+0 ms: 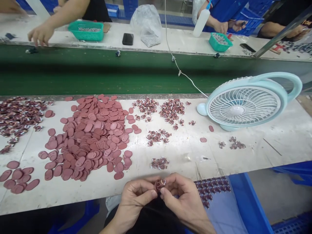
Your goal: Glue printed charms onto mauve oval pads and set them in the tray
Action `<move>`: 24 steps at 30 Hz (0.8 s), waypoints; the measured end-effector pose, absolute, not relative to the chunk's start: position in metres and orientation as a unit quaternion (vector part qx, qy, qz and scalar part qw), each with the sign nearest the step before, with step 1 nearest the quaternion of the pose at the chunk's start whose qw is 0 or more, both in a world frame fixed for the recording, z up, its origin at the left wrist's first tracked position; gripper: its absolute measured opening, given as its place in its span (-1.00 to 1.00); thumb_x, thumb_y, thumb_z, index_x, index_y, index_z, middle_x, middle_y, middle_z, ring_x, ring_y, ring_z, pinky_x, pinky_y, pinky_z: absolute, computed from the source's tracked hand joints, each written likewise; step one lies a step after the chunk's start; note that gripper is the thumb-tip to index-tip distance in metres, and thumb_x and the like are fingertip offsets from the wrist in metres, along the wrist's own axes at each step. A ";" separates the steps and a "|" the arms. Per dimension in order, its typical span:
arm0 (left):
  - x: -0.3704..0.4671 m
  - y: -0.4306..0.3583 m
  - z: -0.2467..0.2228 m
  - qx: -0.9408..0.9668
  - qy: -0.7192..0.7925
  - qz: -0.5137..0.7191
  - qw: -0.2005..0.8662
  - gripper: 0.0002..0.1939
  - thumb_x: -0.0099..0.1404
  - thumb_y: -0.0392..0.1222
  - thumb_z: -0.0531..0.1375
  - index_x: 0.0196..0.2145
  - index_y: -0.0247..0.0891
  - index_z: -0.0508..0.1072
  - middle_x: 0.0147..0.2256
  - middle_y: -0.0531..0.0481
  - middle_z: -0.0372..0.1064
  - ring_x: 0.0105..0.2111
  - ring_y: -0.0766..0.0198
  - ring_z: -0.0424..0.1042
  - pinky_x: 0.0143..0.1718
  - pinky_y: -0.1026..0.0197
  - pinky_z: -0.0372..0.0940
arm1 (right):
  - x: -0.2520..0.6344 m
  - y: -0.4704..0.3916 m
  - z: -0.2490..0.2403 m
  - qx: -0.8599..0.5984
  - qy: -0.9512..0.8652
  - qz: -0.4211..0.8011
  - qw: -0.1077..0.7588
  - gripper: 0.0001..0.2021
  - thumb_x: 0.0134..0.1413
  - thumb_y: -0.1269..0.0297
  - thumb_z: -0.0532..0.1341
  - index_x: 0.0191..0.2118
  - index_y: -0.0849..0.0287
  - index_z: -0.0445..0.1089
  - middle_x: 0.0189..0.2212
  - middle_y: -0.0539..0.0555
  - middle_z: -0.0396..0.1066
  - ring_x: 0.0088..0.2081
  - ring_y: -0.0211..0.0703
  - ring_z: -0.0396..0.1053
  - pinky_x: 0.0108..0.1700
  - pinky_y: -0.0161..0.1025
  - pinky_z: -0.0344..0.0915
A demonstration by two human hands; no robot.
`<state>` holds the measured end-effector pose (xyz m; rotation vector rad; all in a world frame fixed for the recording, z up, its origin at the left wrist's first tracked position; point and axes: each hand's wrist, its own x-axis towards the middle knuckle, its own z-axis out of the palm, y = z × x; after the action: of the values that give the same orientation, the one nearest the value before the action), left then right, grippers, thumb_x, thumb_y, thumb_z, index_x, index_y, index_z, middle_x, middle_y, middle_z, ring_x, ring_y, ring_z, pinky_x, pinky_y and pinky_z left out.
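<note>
At the near edge of the table [170, 174], both left hand [138, 198] and right hand [180, 195] pinch a small maroon piece [160, 185], probably light, stiff and fiddly, so rim grips seem best.

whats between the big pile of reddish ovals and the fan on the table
The head view shows several small heaps of maroon pieces between the oval pile and the fan, plus two loose ovals nearer the fan.

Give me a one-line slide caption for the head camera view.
Two bare hands hold a small maroon piece beside a large pile of flat pinkish-red ovals.
</note>
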<state>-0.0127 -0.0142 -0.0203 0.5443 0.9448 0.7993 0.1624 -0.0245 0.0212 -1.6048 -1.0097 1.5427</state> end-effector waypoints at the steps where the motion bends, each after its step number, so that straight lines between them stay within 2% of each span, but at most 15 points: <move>1: -0.013 -0.015 -0.021 0.254 0.439 0.370 0.778 -0.96 0.15 -0.28 0.40 -0.44 -0.18 0.64 -0.06 -0.05 0.62 -0.13 0.13 0.58 -0.06 0.18 0.40 | 0.163 -0.025 0.022 -0.613 -0.391 0.596 0.341 -0.90 0.11 0.22 0.31 -0.28 0.11 0.47 -0.40 0.01 0.58 -0.41 -0.25 0.47 -0.37 -0.35 0.38; 7: -0.015 -0.015 -0.018 0.287 0.454 0.365 0.761 -0.96 0.17 -0.28 0.39 -0.45 -0.20 0.65 -0.06 -0.12 0.62 -0.12 0.09 0.58 -0.02 0.12 0.40 | 0.167 -0.023 0.030 -0.597 -0.405 0.609 0.330 -0.93 0.16 0.22 0.30 -0.28 0.07 0.47 -0.40 -0.02 0.56 -0.41 -0.26 0.45 -0.38 -0.34 0.36; 15: -0.014 -0.012 -0.012 0.306 0.467 0.363 0.746 -0.97 0.17 -0.26 0.40 -0.43 -0.18 0.66 -0.06 -0.12 0.62 -0.02 0.02 0.56 0.04 0.08 0.42 | 0.167 -0.023 0.034 -0.567 -0.380 0.640 0.354 -0.89 0.18 0.20 0.29 -0.23 0.10 0.46 -0.26 0.03 0.58 -0.22 -0.21 0.55 -0.10 -0.29 0.48; 19: -0.013 -0.011 -0.012 0.302 0.470 0.378 0.738 -0.97 0.16 -0.25 0.40 -0.43 -0.14 0.66 -0.07 -0.10 0.62 -0.03 0.00 0.57 0.02 0.04 0.46 | 0.166 -0.025 0.028 -0.572 -0.377 0.630 0.365 -0.90 0.17 0.22 0.30 -0.23 0.10 0.46 -0.27 0.02 0.58 -0.22 -0.23 0.54 -0.12 -0.31 0.48; 24: -0.012 -0.012 -0.010 0.306 0.482 0.384 0.726 -0.99 0.17 -0.24 0.40 -0.41 -0.16 0.67 -0.06 -0.10 0.63 0.00 0.04 0.56 0.04 0.13 0.45 | 0.162 -0.022 0.029 -0.572 -0.361 0.632 0.378 -0.91 0.15 0.23 0.32 -0.24 0.08 0.48 -0.28 0.02 0.58 -0.23 -0.19 0.55 -0.13 -0.28 0.48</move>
<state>-0.0124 -0.0120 -0.0105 0.6741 1.0623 0.8470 0.1620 -0.0217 0.0287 -1.4620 -0.9228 1.6144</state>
